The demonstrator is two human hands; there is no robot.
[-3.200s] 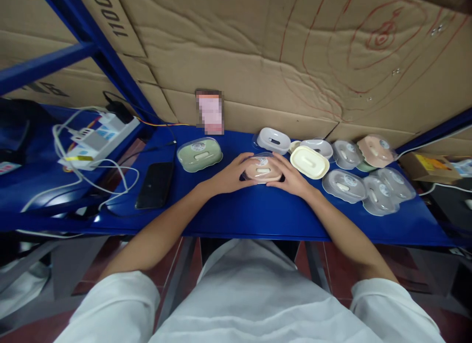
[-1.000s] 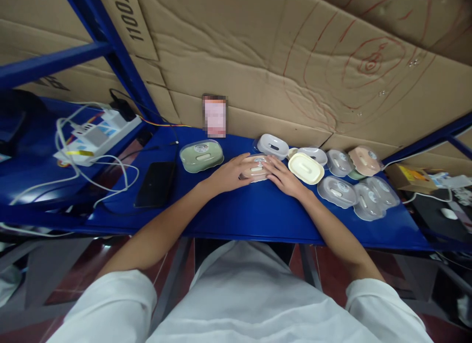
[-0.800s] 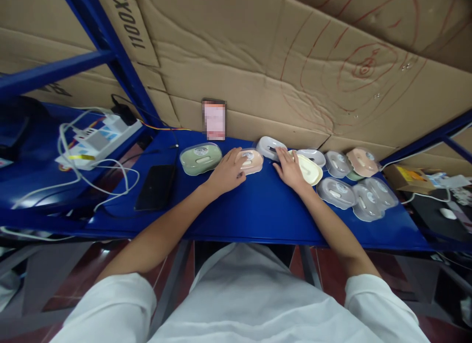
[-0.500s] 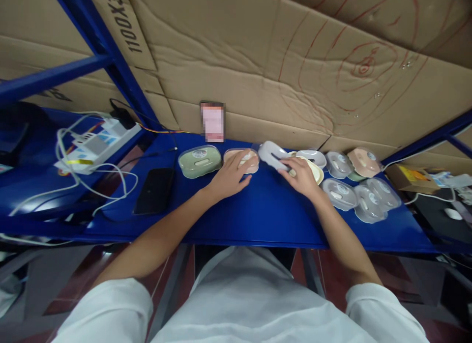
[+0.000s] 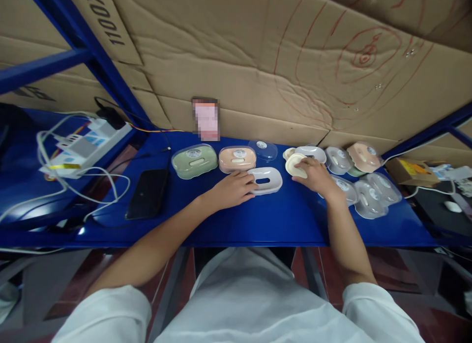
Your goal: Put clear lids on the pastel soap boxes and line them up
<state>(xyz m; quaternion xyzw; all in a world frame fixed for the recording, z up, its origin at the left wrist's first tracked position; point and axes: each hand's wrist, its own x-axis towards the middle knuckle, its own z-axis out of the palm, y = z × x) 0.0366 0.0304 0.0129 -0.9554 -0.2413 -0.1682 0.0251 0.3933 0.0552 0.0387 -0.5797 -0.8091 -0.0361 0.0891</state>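
A pale grey-white oval soap dish [image 5: 272, 185] with a dark slot in its middle sits on the blue table. My left hand [image 5: 236, 189] grips its left end, fingers bent over the rim. To the right, my right hand [image 5: 315, 178] is closed on a cream oval insert [image 5: 295, 167], thumb and fingers at its right side. Another pale dish [image 5: 311, 152] lies partly hidden behind that hand. A clear lid [image 5: 263, 150] with a round label rests behind the grey-white dish. Left of it stand a lidded pink soap dish [image 5: 237, 160] and a lidded green soap dish [image 5: 195, 161].
Several lidded soap dishes [image 5: 370, 200] crowd the right side. A black phone [image 5: 147, 193] lies at left, near a power strip [image 5: 88, 146] with white cables. A blurred screen [image 5: 206, 119] leans on the cardboard wall [image 5: 239, 97]. Blue frame posts flank the table.
The grey-white dish has come down from my right hand to the table, nearer me. My left hand has left the pink dish for it; my right hand now has the cream insert.
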